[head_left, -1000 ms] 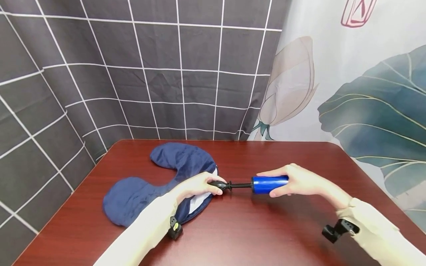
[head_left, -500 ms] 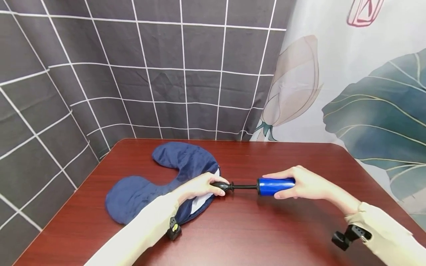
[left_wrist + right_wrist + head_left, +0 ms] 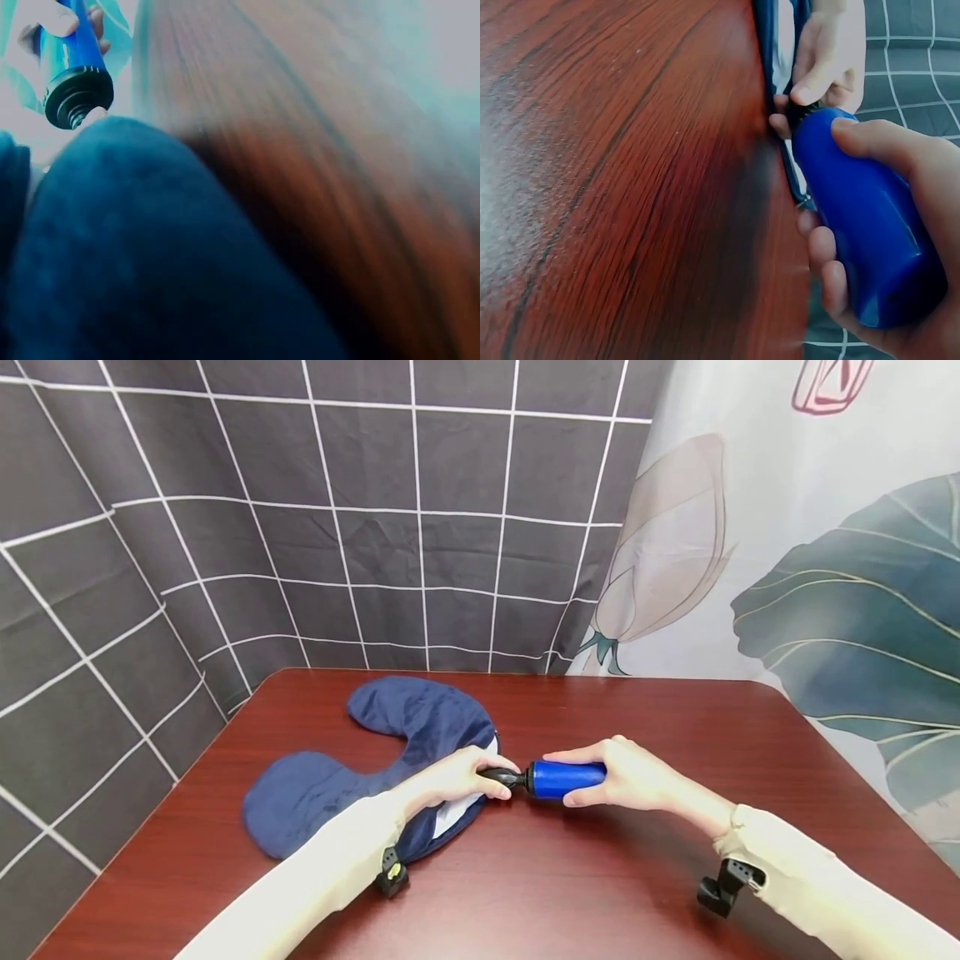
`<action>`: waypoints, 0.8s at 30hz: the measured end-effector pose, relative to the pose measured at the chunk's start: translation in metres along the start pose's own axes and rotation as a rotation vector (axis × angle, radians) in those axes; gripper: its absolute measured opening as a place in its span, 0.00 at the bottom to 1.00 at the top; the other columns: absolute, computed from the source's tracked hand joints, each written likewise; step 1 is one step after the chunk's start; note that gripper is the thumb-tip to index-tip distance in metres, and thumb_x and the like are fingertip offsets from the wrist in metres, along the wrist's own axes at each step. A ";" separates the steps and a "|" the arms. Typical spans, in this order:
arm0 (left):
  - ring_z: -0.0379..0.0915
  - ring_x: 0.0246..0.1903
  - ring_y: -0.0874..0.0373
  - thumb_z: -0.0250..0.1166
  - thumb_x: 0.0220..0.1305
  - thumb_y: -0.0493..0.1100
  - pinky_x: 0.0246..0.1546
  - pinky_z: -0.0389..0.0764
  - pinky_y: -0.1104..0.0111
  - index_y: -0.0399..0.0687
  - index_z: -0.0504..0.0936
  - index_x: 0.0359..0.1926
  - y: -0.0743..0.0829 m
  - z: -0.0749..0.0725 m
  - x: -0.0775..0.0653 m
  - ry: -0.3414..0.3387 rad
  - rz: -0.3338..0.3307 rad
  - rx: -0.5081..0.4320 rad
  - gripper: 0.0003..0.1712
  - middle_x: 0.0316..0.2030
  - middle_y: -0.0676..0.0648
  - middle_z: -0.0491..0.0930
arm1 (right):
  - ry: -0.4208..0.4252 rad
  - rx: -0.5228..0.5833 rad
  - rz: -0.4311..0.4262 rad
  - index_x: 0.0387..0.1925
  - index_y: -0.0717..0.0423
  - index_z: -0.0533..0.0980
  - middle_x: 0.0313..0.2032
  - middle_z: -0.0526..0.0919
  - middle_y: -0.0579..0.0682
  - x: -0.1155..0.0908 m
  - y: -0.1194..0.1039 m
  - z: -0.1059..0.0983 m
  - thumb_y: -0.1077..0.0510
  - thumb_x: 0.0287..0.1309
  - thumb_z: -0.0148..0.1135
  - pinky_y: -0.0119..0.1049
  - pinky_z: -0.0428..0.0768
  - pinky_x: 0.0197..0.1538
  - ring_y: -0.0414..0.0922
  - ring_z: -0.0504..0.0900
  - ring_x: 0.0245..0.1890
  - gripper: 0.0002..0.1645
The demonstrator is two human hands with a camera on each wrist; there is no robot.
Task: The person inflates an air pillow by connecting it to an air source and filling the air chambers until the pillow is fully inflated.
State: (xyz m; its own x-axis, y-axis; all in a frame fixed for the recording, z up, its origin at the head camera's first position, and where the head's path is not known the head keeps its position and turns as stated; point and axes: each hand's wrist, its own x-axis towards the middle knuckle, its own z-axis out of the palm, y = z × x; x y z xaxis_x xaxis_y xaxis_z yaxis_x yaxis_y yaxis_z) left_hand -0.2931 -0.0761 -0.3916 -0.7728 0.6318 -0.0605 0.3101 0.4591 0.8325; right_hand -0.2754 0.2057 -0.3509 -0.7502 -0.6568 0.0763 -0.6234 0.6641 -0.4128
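A hand pump with a blue barrel [image 3: 567, 779] and a black end [image 3: 501, 775] lies level between my two hands. My left hand [image 3: 459, 774] pinches the black end, at the edge of a navy U-shaped neck pillow [image 3: 435, 718]. The pillow's white opening [image 3: 452, 814] shows beneath that hand. My right hand [image 3: 636, 777] grips the barrel, thumb along one side and fingers curled round the other, as the right wrist view shows on the blue barrel [image 3: 870, 217]. Barrel and black end stand close together. In the left wrist view, pillow fabric [image 3: 142, 247] fills the foreground.
Under everything is a reddish-brown wooden table [image 3: 562, 893]. Behind it hangs a dark grey gridded cloth [image 3: 375, 552], with a white flower-print curtain [image 3: 750, 485] to the right. Each wrist wears a small black camera [image 3: 392, 872].
My right hand first drew the blue barrel slightly rightward, then pushed it left toward my left hand. The black rod seen earlier has gone inside the barrel. My left hand and the pillow stay put.
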 end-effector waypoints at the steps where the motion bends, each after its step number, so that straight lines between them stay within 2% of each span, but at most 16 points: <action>1: 0.73 0.35 0.68 0.70 0.59 0.40 0.42 0.70 0.78 0.47 0.85 0.52 -0.001 0.000 -0.001 -0.001 0.009 0.007 0.18 0.38 0.49 0.86 | -0.003 -0.005 -0.005 0.61 0.36 0.77 0.50 0.87 0.47 -0.002 0.000 -0.001 0.37 0.51 0.72 0.29 0.80 0.38 0.40 0.86 0.40 0.35; 8: 0.72 0.36 0.69 0.70 0.59 0.41 0.42 0.70 0.78 0.47 0.85 0.52 -0.001 -0.003 -0.004 0.003 0.033 0.047 0.18 0.39 0.50 0.86 | -0.024 -0.016 -0.003 0.63 0.34 0.75 0.51 0.87 0.46 -0.024 0.014 -0.019 0.38 0.51 0.72 0.29 0.81 0.38 0.38 0.85 0.41 0.36; 11: 0.71 0.36 0.69 0.70 0.60 0.42 0.43 0.70 0.78 0.47 0.84 0.51 0.001 -0.003 -0.004 0.005 0.039 0.066 0.18 0.38 0.50 0.85 | -0.027 -0.010 0.013 0.63 0.31 0.74 0.51 0.86 0.45 -0.039 0.021 -0.030 0.38 0.50 0.73 0.28 0.81 0.38 0.36 0.83 0.41 0.37; 17: 0.71 0.35 0.69 0.69 0.60 0.42 0.43 0.70 0.79 0.47 0.84 0.52 0.002 -0.003 -0.005 -0.004 0.041 0.068 0.18 0.38 0.51 0.85 | -0.024 -0.004 0.006 0.64 0.33 0.73 0.51 0.86 0.44 -0.069 0.033 -0.049 0.40 0.51 0.73 0.29 0.81 0.38 0.32 0.82 0.40 0.37; 20: 0.72 0.34 0.69 0.69 0.60 0.41 0.41 0.70 0.79 0.47 0.84 0.52 0.002 -0.003 -0.005 -0.010 0.035 0.045 0.18 0.36 0.52 0.84 | -0.019 0.012 0.021 0.64 0.33 0.73 0.51 0.85 0.43 -0.074 0.036 -0.051 0.40 0.51 0.73 0.29 0.82 0.39 0.32 0.82 0.41 0.37; 24: 0.72 0.31 0.69 0.69 0.60 0.41 0.39 0.70 0.78 0.46 0.84 0.52 0.002 -0.002 -0.005 -0.011 0.023 0.026 0.18 0.34 0.52 0.84 | -0.009 0.040 0.036 0.63 0.35 0.75 0.51 0.85 0.46 -0.068 0.036 -0.042 0.39 0.53 0.72 0.29 0.82 0.38 0.35 0.83 0.42 0.35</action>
State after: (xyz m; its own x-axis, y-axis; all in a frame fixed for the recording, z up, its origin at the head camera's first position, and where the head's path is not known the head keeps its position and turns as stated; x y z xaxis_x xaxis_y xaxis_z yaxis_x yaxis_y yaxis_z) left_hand -0.2900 -0.0798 -0.3883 -0.7593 0.6490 -0.0471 0.3425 0.4602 0.8191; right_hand -0.2565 0.2892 -0.3331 -0.7698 -0.6361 0.0529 -0.5868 0.6726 -0.4509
